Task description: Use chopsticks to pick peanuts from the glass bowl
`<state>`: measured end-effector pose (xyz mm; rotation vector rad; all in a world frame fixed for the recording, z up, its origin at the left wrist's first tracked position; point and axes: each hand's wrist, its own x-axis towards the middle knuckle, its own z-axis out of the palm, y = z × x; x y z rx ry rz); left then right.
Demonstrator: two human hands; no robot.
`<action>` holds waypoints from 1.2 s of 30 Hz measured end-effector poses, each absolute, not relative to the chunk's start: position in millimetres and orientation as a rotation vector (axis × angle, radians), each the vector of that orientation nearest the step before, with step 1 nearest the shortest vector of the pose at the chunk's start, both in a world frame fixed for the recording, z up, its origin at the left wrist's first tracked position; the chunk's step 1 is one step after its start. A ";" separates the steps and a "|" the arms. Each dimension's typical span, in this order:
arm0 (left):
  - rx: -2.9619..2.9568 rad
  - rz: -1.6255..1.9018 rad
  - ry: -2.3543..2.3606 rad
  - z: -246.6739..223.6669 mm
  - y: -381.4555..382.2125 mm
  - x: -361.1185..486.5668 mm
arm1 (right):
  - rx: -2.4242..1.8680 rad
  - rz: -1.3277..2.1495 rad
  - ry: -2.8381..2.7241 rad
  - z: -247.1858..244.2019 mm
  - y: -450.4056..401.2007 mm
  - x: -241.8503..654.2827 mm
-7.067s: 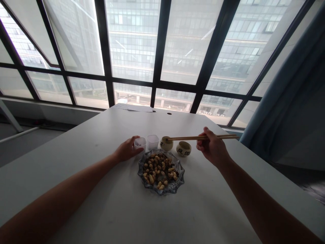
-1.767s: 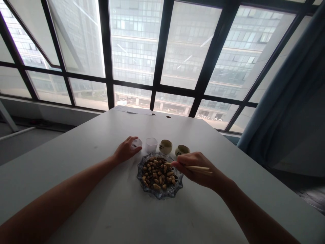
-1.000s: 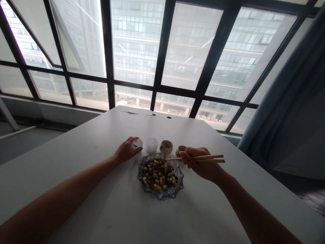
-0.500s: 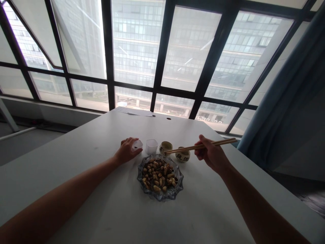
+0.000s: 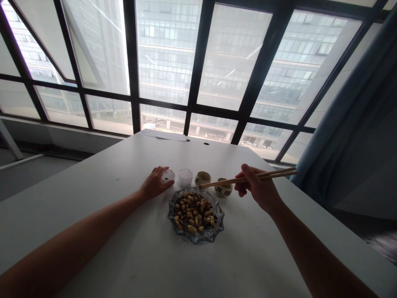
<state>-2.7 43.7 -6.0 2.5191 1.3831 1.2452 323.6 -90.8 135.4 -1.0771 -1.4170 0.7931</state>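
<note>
My right hand [image 5: 259,186] is closed round a pair of wooden chopsticks [image 5: 231,181], whose tips hover over the far rim of a scalloped glass bowl [image 5: 221,225]. Peanuts [image 5: 192,228] in their shells and small dark pieces lie in the bowl. My left hand [image 5: 155,183] is curled round a small clear plastic cup [image 5: 168,175] with a dark bit inside. Beside it stands another clear cup [image 5: 185,179]. Two small ceramic cups with dark characters, one [image 5: 203,179] behind the chopstick tips and one [image 5: 223,189] nearer my right hand, complete the row.
All of this stands on a white table [image 5: 124,231]. Sheets of paper [image 5: 164,135] lie at its far edge, near two dark round spots. Beyond are tall framed windows [image 5: 167,54]; a blue curtain [image 5: 347,111] hangs on the right.
The chopstick tips have shifted slightly left, and my right hand has moved a little the same way. My left hand stays at the clear cup.
</note>
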 end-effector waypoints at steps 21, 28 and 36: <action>2.439 1.235 1.377 -5.5 42.1 -2.7 | -0.843 0.453 -2.344 149.2 -130.1 302.6; 2.443 1.237 1.366 -6.5 42.6 -3.0 | -0.826 0.684 -1.990 145.9 -121.1 308.3; 2.434 1.221 1.361 -5.4 41.4 -2.7 | -0.792 1.068 -1.185 140.5 -85.2 331.2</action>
